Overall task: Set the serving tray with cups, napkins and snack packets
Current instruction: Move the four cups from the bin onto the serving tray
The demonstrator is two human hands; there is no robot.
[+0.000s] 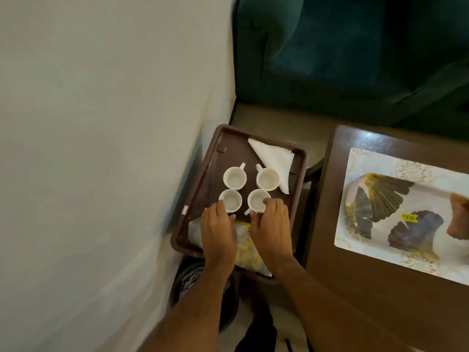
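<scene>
Two large surfaces around the work area: pale wall [101,148] at left, dark green upholstered seat [355,54] at top. Dark wooden table [355,275] at right, carrying a pale placemat [375,163] with leaf-shaped decorative pieces [380,196]; yellow price tag [409,217] on one of them. Brown serving tray [203,189] between wall and table, long axis running away from the camera; support beneath it not discernible. White folded napkins [274,158] at the tray's far right corner, pointed end toward the far rim, near edge just beside the far right cup. Snack packets [245,247], clear with yellow contents, at the tray's near end, partly hidden under both wrists. Four white cups in a two-by-two block at tray centre, all upright: far left cup [234,178], far right cup [267,179], near left cup [230,200], near right cup [258,200]. Far pair handles pointing away from the camera; near right cup handle pointing toward the camera. Left hand [218,232] palm down, fingers curled against the near side of the near left cup. Right hand [272,224] palm down, fingertips on the near rim of the near right cup. Full grip versus mere touch: cannot tell for either hand.
</scene>
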